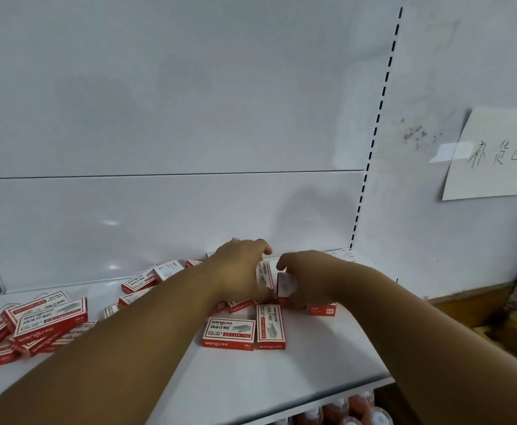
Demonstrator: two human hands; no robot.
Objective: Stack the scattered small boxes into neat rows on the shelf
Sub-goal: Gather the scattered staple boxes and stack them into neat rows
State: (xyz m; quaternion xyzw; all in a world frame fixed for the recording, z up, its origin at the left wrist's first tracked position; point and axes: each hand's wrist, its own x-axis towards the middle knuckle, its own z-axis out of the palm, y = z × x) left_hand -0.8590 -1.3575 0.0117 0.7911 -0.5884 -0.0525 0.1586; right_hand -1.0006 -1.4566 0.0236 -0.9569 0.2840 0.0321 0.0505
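Several small red-and-white staple boxes lie scattered over the white shelf (251, 394). A loose heap of boxes (45, 326) sits at the left. Two boxes (271, 328) lie flat side by side near the middle. My left hand (238, 271) grips an upright box (264, 273) toward the back of the shelf. My right hand (309, 277) holds another upright box (285, 285) right beside it, and the two boxes nearly touch. More boxes lie under and behind both hands, partly hidden.
The shelf's white back panel rises behind, with a slotted upright (373, 142) at its right edge. A paper note (490, 157) with handwriting is taped to the right wall. Red-capped items (349, 412) show on the shelf below.
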